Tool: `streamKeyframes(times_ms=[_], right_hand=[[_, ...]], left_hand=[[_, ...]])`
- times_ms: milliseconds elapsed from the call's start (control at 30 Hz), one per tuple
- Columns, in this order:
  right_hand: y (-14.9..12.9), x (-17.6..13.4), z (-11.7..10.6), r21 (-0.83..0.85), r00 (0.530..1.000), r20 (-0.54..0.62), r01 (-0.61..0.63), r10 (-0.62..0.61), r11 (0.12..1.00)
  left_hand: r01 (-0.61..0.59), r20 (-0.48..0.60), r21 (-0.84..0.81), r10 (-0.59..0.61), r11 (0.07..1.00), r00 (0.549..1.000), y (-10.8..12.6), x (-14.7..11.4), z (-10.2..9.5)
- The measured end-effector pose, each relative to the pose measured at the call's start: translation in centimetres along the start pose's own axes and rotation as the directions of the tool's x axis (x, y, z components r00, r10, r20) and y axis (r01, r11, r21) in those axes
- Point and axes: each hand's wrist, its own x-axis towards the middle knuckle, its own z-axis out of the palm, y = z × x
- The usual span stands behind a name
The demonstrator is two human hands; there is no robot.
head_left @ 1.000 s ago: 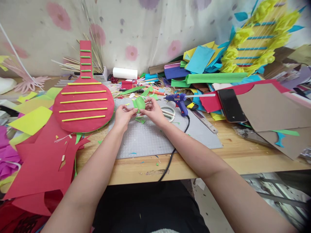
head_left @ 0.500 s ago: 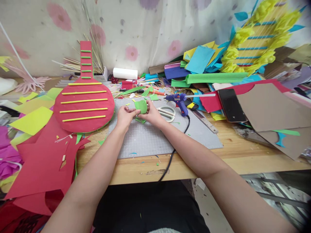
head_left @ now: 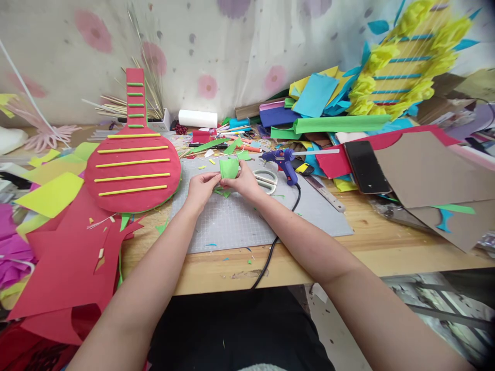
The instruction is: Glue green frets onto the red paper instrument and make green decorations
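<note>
A small piece of green paper (head_left: 229,168), bent into a curve, is held up between both hands above the grey cutting mat (head_left: 232,221). My left hand (head_left: 203,189) pinches its lower left edge. At its right side, my right hand (head_left: 246,181) grips it with thumb and fingers. Scissors (head_left: 267,180) with pale handles lie just right of my right hand, their blades hidden. Beyond them a blue glue gun (head_left: 282,161) rests on the mat, a white glue stick poking out of its back. Green scraps (head_left: 222,192) lie under my hands.
A red guitar-shaped craft (head_left: 133,167) with yellow and green strips stands at left by red paper sheets (head_left: 69,263). The glue gun's black cord (head_left: 273,252) crosses the mat. A metal ruler (head_left: 325,193), a phone (head_left: 366,167) and cardboard (head_left: 433,170) lie to the right.
The green paper has turned slightly in my fingers and shows more of its face. Both hands have shifted a little, and the whole view has moved slightly.
</note>
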Motion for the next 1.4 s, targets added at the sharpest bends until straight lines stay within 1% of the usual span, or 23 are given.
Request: streamKeyframes(times_ms=[133, 233, 300, 367, 400, 433, 500, 533, 567, 600, 633, 733, 800, 900, 967, 1033, 1133, 1167, 1200, 1233, 1267, 1333, 1400], right_hand=[[-0.4, -0.4, 0.0, -0.076, 1.0, 0.016, -0.001, 0.002, 0.997], [-1.4, -0.8, -0.2, -0.223, 1.0, 0.024, 0.01, -0.005, 0.975], [-2.5, -0.9, -1.0, -0.33, 0.997, 0.083, 0.025, 0.002, 0.944], [-3.9, -0.8, -2.6, -0.439, 0.983, 0.178, 0.049, 0.033, 0.897], [-4.5, -0.8, -3.5, -0.511, 0.976, 0.209, 0.062, 0.054, 0.857], [-5.0, -0.9, -4.5, -0.616, 0.977, 0.205, 0.078, 0.064, 0.784], [-5.6, -1.0, -6.5, -0.815, 0.98, 0.178, 0.095, 0.092, 0.572], [-5.6, -1.2, -7.3, -0.87, 0.978, 0.174, 0.098, 0.114, 0.483], [-5.4, -1.4, -7.9, -0.9, 0.975, 0.181, 0.111, 0.13, 0.421], [-5.1, -1.6, -8.4, -0.913, 0.972, 0.193, 0.129, 0.134, 0.386], [-4.6, -1.8, -8.8, -0.915, 0.969, 0.211, 0.149, 0.13, 0.374], [-3.3, -2.2, -9.3, -0.895, 0.957, 0.271, 0.212, 0.103, 0.392], [-2.9, -2.3, -9.3, -0.89, 0.949, 0.295, 0.232, 0.108, 0.393], [-3.0, -2.5, -9.3, -0.907, 0.954, 0.276, 0.217, 0.12, 0.362], [-3.2, -2.7, -9.6, -0.911, 0.967, 0.239, 0.189, 0.094, 0.366], [-3.2, -2.9, -10.1, -0.888, 0.981, 0.189, 0.152, 0.043, 0.434], [-3.2, -3.1, -11.2, -0.772, 0.994, 0.112, 0.095, -0.012, 0.629], [-3.2, -3.2, -11.4, -0.727, 0.995, 0.1, 0.088, -0.022, 0.681], [-3.2, -3.3, -11.5, -0.695, 0.995, 0.095, 0.089, -0.031, 0.713], [-3.2, -3.4, -11.5, -0.685, 0.994, 0.103, 0.101, -0.041, 0.722], [-3.3, -3.5, -11.4, -0.694, 0.991, 0.125, 0.123, -0.049, 0.709], [-3.6, -3.7, -10.9, -0.739, 0.979, 0.199, 0.18, -0.044, 0.649], [-3.9, -3.9, -10.2, -0.766, 0.959, 0.282, 0.227, -0.003, 0.602]], left_hand=[[-0.041, 0.037, 0.076, 0.038, 0.996, 0.999, -0.2, -0.2, 0.0], [-0.038, 0.056, 0.096, 0.032, 0.995, 0.998, -0.5, 0.0, 0.0], [-0.032, 0.037, 0.087, 0.029, 0.996, 0.999, -0.7, 0.3, -0.2], [-0.031, 0.014, 0.061, 0.03, 0.998, 0.999, -0.9, 0.7, -0.5], [-0.034, 0.006, 0.051, 0.034, 0.998, 0.999, -1.0, 1.0, -0.7], [-0.041, 0.004, 0.047, 0.041, 0.998, 0.999, -1.1, 1.1, -0.8], [-0.061, 0.011, 0.057, 0.061, 0.996, 0.998, -1.3, 1.4, -1.1], [-0.071, 0.021, 0.064, 0.07, 0.995, 0.997, -1.3, 1.5, -1.2], [-0.078, 0.033, 0.068, 0.076, 0.995, 0.997, -1.4, 1.6, -1.3], [-0.08, 0.044, 0.069, 0.077, 0.994, 0.996, -1.4, 1.6, -1.3], [-0.077, 0.052, 0.068, 0.074, 0.995, 0.996, -1.4, 1.7, -1.3], [-0.07, 0.056, 0.071, 0.066, 0.995, 0.996, -1.3, 1.6, -1.2], [-0.087, 0.068, 0.085, 0.081, 0.993, 0.994, -1.3, 1.5, -1.2], [-0.122, 0.092, 0.123, 0.111, 0.985, 0.99, -1.4, 1.6, -1.4], [-0.14, 0.085, 0.15, 0.128, 0.979, 0.988, -1.5, 1.7, -1.5], [-0.147, 0.057, 0.162, 0.139, 0.976, 0.989, -1.6, 1.9, -1.7], [-0.133, -0.004, 0.131, 0.135, 0.982, 0.991, -1.6, 2.2, -1.8], [-0.128, -0.018, 0.114, 0.13, 0.985, 0.991, -1.6, 2.2, -1.8], [-0.124, -0.026, 0.1, 0.128, 0.987, 0.991, -1.6, 2.2, -1.8], [-0.123, -0.032, 0.09, 0.126, 0.988, 0.991, -1.5, 2.2, -1.8], [-0.124, -0.035, 0.084, 0.127, 0.989, 0.991, -1.4, 2.2, -1.8], [-0.128, -0.026, 0.075, 0.131, 0.989, 0.991, -1.2, 2.2, -1.8], [-0.132, 0.003, 0.067, 0.132, 0.989, 0.991, -1.0, 2.2, -1.9]])
